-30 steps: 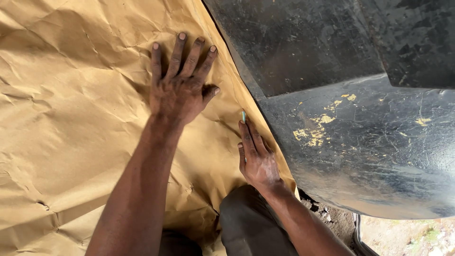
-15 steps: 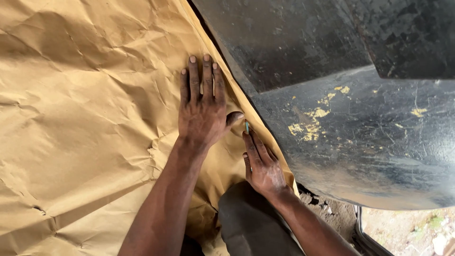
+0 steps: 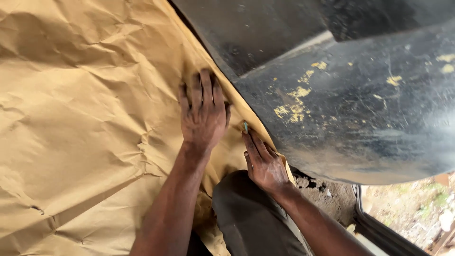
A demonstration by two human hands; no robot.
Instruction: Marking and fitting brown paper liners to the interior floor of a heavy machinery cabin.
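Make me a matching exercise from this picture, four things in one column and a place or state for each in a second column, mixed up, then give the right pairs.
Things
1. left hand
2. right hand
3. brown paper
4. black panel

Places or states
A. crumpled, spread over the left of the view
B. flat, palm down, on the paper by its edge
C. scuffed, with yellowish flecks, at the right
D. lower down, pinching a small pale green-tipped thing at the paper's edge

Pairs: 1-B, 2-D, 3-A, 4-C
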